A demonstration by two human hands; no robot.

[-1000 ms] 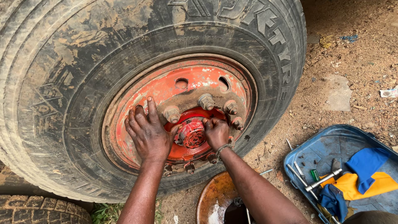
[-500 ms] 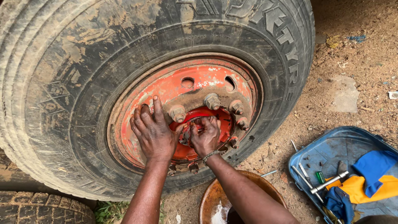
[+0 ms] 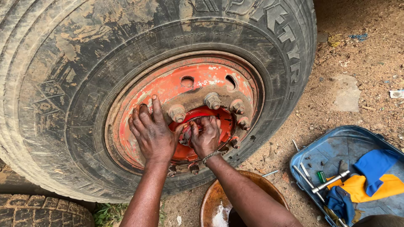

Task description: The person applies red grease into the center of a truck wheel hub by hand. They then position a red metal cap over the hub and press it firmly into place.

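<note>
A large, mud-caked truck tyre [image 3: 63, 84] is shown upright on bare ground, fitted to an orange-red wheel rim [image 3: 168, 88] with a ring of rusted lug nuts [image 3: 212, 101]. The red hub [image 3: 219, 122] lies at the centre of the rim, inside the ring of nuts.

The left hand [image 3: 152, 133] is laid flat on the rim face just left of the hub, fingers spread and extended upward, gripping nothing. The right hand [image 3: 205, 136] is placed directly over the hub centre, its fingers curled together around a small part there; the part itself is hidden by the fingers, so what is gripped cannot be identified. The two hands are seen side by side, the thumb of the left touching or nearly touching the right. A thin bracelet [image 3: 210, 156] is worn at the right wrist.

Below the forearms, a round brown bowl [image 3: 214, 197] is set on the soil. At lower right, a blue tray [image 3: 332, 147] holds a metal wrench [image 3: 330, 181], blue and yellow cloths [image 3: 374, 172] and small tools. A second tyre [image 3: 42, 212] lies at lower left.
</note>
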